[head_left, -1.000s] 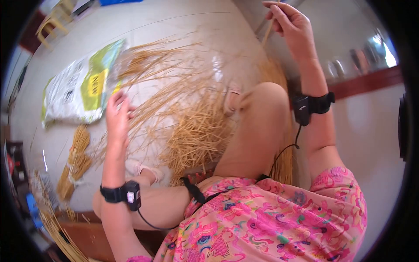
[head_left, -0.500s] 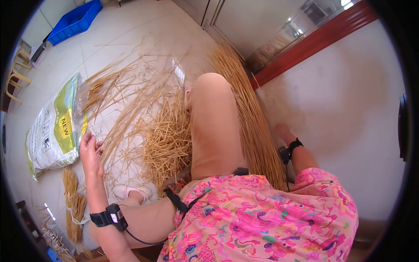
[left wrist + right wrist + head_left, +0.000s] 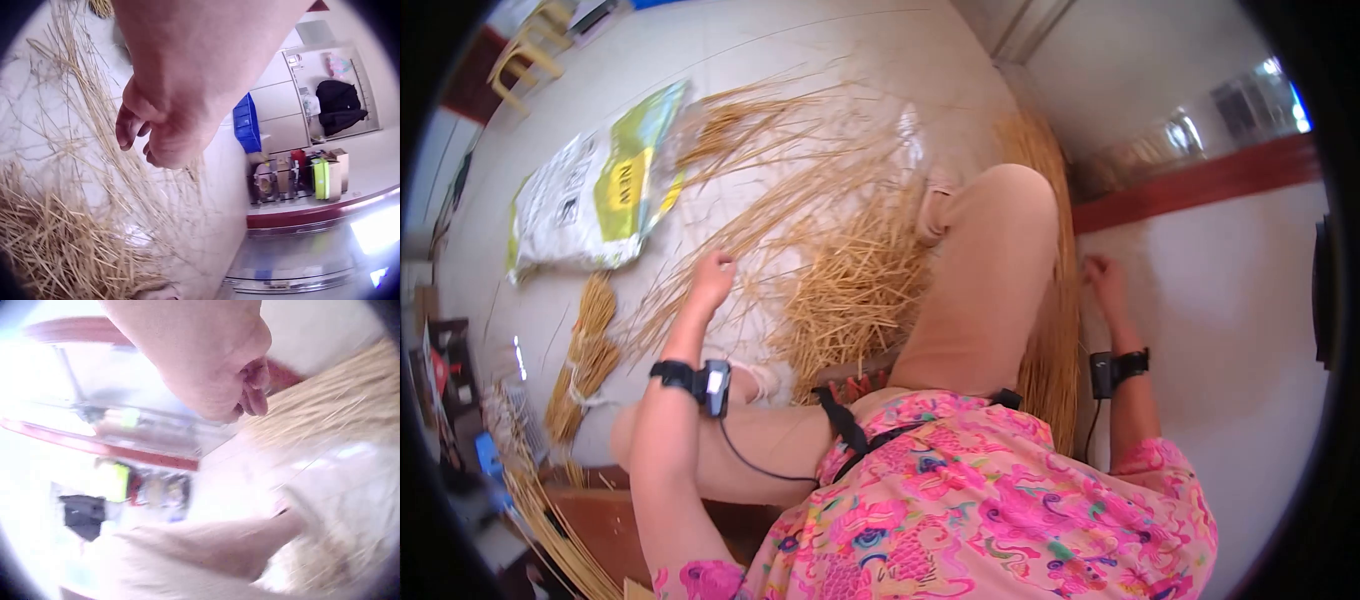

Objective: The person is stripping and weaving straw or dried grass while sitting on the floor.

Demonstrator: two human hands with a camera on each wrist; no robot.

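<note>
My left hand [image 3: 714, 278] hangs in the air over loose straw stalks [image 3: 775, 215], its fingers loosely curled. Nothing shows between those fingers in the left wrist view [image 3: 165, 134]. Beyond my right knee, my right hand [image 3: 1108, 285] is close to the white wall, beside a long bundle of straw [image 3: 1050, 310]. Its fingers are bent, and the right wrist view shows nothing held in them, with the tips overlapping the near end of that straw [image 3: 331, 400]. A heap of short straw pieces [image 3: 855, 290] lies on the floor between my feet.
A white and green printed sack [image 3: 580, 200] lies at the left. Below it is a tied straw bundle [image 3: 582, 350]. Yellow stools [image 3: 525, 60] stand far left. A red-brown skirting strip [image 3: 1190, 200] runs along the right wall. My bent knee [image 3: 1010, 200] sits between the heap and the long straw.
A thin stalk in my right hand a second ago is no longer seen; that hand dropped from high up to beside the wall. My left hand moved right, away from the sack.
</note>
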